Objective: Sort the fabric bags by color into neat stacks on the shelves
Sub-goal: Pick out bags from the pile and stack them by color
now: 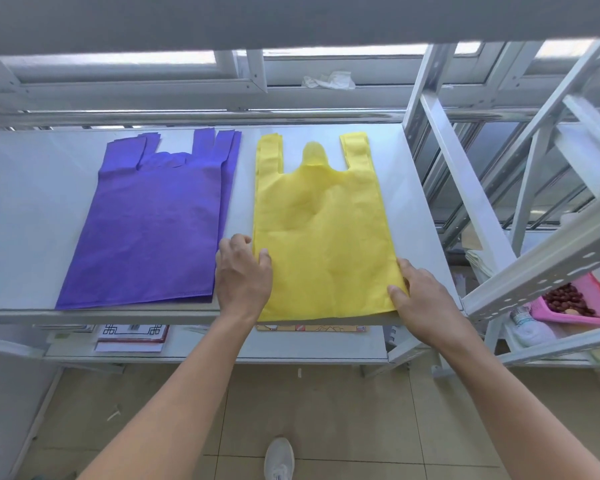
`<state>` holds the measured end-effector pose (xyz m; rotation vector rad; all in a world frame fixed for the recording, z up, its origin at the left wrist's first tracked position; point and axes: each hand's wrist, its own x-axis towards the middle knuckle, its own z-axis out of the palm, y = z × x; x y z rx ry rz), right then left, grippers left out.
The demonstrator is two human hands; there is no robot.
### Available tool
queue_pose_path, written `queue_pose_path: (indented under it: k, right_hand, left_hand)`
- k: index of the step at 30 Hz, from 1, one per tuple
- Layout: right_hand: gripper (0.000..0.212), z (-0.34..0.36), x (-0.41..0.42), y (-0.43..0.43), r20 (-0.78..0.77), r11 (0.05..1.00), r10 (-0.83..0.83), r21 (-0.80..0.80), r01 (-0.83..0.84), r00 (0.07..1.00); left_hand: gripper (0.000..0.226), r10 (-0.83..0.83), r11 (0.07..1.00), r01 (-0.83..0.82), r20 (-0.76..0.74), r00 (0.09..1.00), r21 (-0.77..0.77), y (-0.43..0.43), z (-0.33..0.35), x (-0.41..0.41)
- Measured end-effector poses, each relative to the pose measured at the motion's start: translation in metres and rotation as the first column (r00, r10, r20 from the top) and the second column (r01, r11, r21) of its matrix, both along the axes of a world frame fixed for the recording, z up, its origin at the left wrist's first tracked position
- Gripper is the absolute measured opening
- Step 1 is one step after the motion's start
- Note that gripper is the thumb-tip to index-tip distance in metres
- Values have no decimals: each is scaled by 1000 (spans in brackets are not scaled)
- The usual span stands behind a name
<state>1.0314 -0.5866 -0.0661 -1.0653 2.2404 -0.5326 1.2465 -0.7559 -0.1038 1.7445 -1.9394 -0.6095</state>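
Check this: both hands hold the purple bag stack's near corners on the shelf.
No: the head view shows the left hand and right hand holding the near corners of the yellow bag stack on the shelf; the purple bag stack lies beside it.

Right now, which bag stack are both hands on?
The yellow stack, right of the purple stack: the left hand and right hand pinch its near corners; neither holds the purple one.

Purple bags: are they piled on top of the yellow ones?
No, the purple bags lie flat beside the yellow bags, to their left on the same shelf, with bare shelf showing between them.
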Motion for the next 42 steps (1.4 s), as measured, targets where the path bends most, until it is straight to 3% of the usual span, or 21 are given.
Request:
queue_pose_path:
  k: [3, 6, 9, 15, 18, 20, 24, 27, 31, 36, 38, 42]
  right_hand:
    - [46, -1, -7, -4, -65, 1000, 8, 1, -8, 998]
    - [59, -5, -26, -31, -162, 1000, -29, -13, 27, 986]
    - [60, -10, -47, -87, -149, 997, -52, -62, 43, 987]
    - [43, -28, -70, -197, -263, 951, -50, -306, -34, 963]
    - [44, -33, -87, -228, -324, 965, -83, -263, -6, 942]
    - [50, -40, -92, -236, -354, 975, -98, -222, 18, 930]
    - [54, -60, -98, -233, -407, 960, -115, -282, -4, 906]
    - [58, -62, -102, -235, -379, 940, -132, -342, -6, 916]
    - [63, -64, -109, -243, -394, 969, -81, -247, -21, 916]
    - [67, -41, -132, -268, -116, 972, -163, -191, 139, 980]
    - [68, -43, -133, -276, -171, 977, -169, -159, 142, 971]
    - [68, -60, -130, -270, -311, 954, -215, -270, 132, 926]
  left_hand:
    - [45, -50, 998, 49, 21, 999, 31, -34, 1, -15]
    - [49, -67, 993, 64, 21, 998, 97, -85, 8, -40]
    - [58, -43, 992, 39, 30, 999, 124, -141, 11, -65]
    - [65, 109, 980, -104, -20, 994, 169, -217, 2, -94]
    - [61, 110, 990, -109, -8, 994, 85, -220, -6, -98]
    - [46, 103, 994, -103, -10, 995, -39, -211, -14, -96]
    - [23, 66, 984, -92, -167, 984, -154, -203, -25, -91]
    - [21, 38, 978, -100, -313, 949, -183, -205, -25, -85]
    - [23, 13, 974, -98, -379, 925, -206, -204, -27, -83]
    - [23, 17, 976, -96, -372, 928, -193, -204, -28, -82]
    - [18, 2, 980, -82, -404, 915, -181, -204, -26, -82]
    - [17, -64, 982, -22, -440, 896, -188, -205, -22, -85]
